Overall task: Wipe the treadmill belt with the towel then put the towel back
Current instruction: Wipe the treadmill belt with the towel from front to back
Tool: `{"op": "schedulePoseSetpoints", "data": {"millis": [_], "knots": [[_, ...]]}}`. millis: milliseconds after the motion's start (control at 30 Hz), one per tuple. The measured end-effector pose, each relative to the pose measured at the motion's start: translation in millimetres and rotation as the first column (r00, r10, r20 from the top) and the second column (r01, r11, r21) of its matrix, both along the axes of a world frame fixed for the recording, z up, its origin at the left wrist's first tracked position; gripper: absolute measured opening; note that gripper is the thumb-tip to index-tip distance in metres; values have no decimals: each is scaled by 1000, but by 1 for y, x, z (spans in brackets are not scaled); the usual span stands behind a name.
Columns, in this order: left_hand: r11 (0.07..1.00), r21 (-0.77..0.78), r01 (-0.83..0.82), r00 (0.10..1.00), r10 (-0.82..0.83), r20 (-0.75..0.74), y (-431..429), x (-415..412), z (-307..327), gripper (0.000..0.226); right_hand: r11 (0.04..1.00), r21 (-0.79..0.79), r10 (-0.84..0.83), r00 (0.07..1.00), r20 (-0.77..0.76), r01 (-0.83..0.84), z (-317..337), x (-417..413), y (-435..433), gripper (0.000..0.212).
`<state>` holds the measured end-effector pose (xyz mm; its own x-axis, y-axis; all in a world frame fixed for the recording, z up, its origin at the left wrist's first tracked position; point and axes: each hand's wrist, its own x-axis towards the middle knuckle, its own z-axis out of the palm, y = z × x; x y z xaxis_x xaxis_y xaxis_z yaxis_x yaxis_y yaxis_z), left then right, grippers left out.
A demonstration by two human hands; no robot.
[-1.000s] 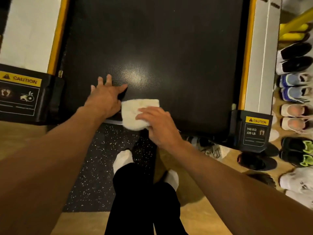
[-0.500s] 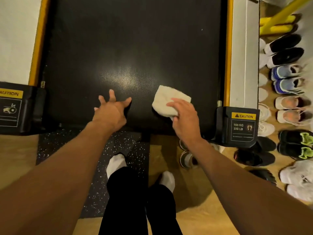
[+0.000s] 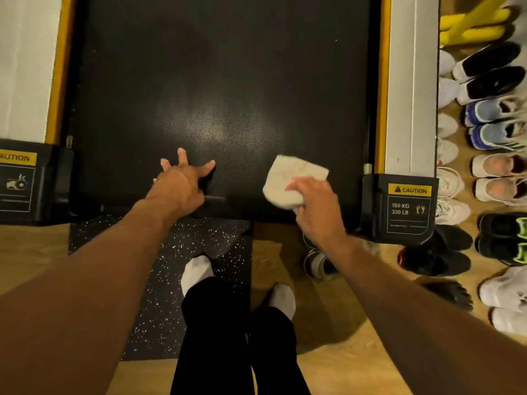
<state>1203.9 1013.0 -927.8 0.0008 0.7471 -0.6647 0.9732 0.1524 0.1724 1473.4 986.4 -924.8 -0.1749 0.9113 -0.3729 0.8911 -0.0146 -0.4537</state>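
Right hand (image 3: 316, 206) is clamped on the folded white towel (image 3: 293, 181), pressing it flat on the treadmill belt (image 3: 222, 67) at the near right corner, close to the yellow side rail (image 3: 380, 81) and the caution end cap (image 3: 405, 206). Left hand (image 3: 182, 181) holds nothing: fingers splayed, braced on the belt's near edge, well apart from the towel.

Key relation: towel sits just ahead of the right hand's fingers, long axis angled up and to the right, roughly diagonal to the belt. Nearly all the unwiped-looking belt lies to the left and farther up (only 1 hand can work it as things stand, the right). My read: wiping is underway, the next stroke most likely runs left across the belt toward the braced hand, or forward along the rail. Where the towel goes back isn't visible from here.

Shoes (image 3: 490, 132) lined along the floor at right, clear of the work.
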Motion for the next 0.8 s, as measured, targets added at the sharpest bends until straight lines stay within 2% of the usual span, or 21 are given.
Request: {"op": "schedulePoseSetpoints", "data": {"millis": [67, 100, 200, 267, 300, 367, 433, 467, 500, 600, 667, 733, 767, 800], "knots": [[1000, 0, 0, 1000, 0, -5, -1, -1, 1, 73, 997, -61, -53, 991, -126, 45, 6, -3, -20, 40], [1000, -4, 2, 1000, -2, -5, -1, -1, 0, 73, 994, -40, -105, 980, -167, 100, 9, -2, -18, 40], [1000, 2, 7, 1000, -7, -17, -1, 0, -2, 73, 961, 125, -234, 967, -101, 245, 6, 17, 24, 41], [1000, -2, 14, 999, -14, -34, -1, -1, -4, 73, 953, 152, -262, 965, -23, 263, 2, 31, 39, 42], [1000, -3, 13, 999, -13, -37, -1, 0, -5, 72, 960, 130, -252, 968, 20, 247, 2, 34, 36, 41], [1000, -4, 0, 999, -1, -42, 0, 1, -5, 72, 991, 49, -126, 988, 84, 122, 4, 35, 7, 41], [1000, -12, -5, 999, 5, -53, 0, 2, -4, 73, 998, -59, 29, 999, 39, -27, 9, 38, -23, 38], [1000, -15, -2, 998, 1, -60, 0, 2, -2, 74, 995, -84, 50, 999, -6, -50, 11, 43, -29, 36], [1000, -18, 4, 998, -5, -63, 0, 3, -2, 74, 998, -68, 9, 999, -35, -12, 13, 47, -26, 35], [1000, -20, 22, 997, -23, -73, 0, 3, -3, 74, 952, 136, -272, 962, -37, 274, 13, 67, 12, 34], [1000, -10, 28, 996, -29, -80, -2, 2, -5, 74, 927, 168, -341, 940, 9, 335, 10, 74, 28, 38], [1000, -13, 23, 997, -24, -77, -3, 3, -6, 74, 974, 112, -215, 961, 176, 198, 6, 68, 15, 43], [1000, -14, 18, 997, -19, -74, -3, 3, -5, 74, 995, 64, -93, 972, 217, 81, 3, 62, -1, 43], [1000, -16, 15, 997, -16, -73, -2, 3, -4, 74, 999, 31, 26, 983, 183, -32, 1, 59, -18, 43]]}}
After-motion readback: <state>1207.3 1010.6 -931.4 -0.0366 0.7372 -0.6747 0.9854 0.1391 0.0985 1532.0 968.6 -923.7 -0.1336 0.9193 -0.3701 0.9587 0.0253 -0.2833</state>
